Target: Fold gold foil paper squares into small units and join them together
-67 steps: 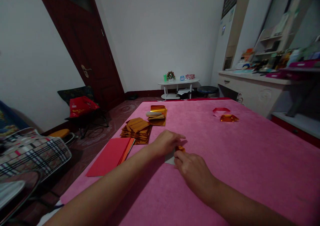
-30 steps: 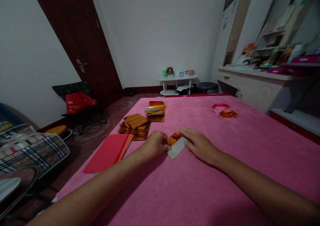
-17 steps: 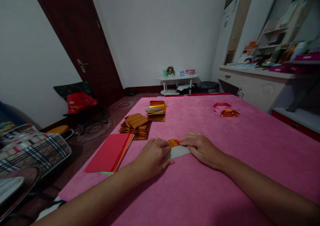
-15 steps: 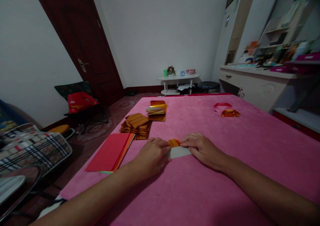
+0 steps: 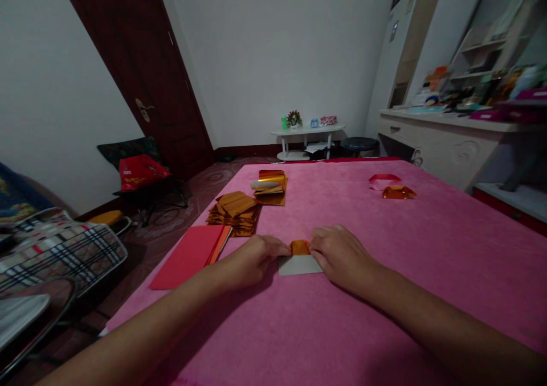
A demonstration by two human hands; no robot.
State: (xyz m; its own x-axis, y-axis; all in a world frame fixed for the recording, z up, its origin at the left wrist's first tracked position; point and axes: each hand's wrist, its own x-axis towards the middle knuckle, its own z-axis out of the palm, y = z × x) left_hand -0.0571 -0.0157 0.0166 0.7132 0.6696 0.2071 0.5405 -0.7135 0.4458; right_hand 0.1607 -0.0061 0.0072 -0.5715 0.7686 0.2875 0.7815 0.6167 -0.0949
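A sheet of gold foil paper (image 5: 300, 265) lies on the pink tablecloth, its pale back facing up and its far edge folded over to show gold. My left hand (image 5: 259, 256) pinches the left end of the folded edge. At the right end, my right hand (image 5: 339, 255) is closed with its fingers curled over the fold. Left of my hands sit a stack of red paper (image 5: 188, 258) and a pile of folded gold paper (image 5: 236, 212). Behind that pile is another stack of gold foil paper (image 5: 271, 188).
Toward the far right of the pink-covered table (image 5: 384, 295) are a folded gold foil piece (image 5: 398, 192) and a pink paper band (image 5: 383, 182). A low white table (image 5: 310, 130) stands by the wall, beside a dark stool (image 5: 359, 144). On the left, a chair holds a red bag (image 5: 142, 172).
My left hand has drawn back slightly from the sheet's near part, uncovering more of its pale side. My right hand's fingers have curled in more. The view has shifted a little.
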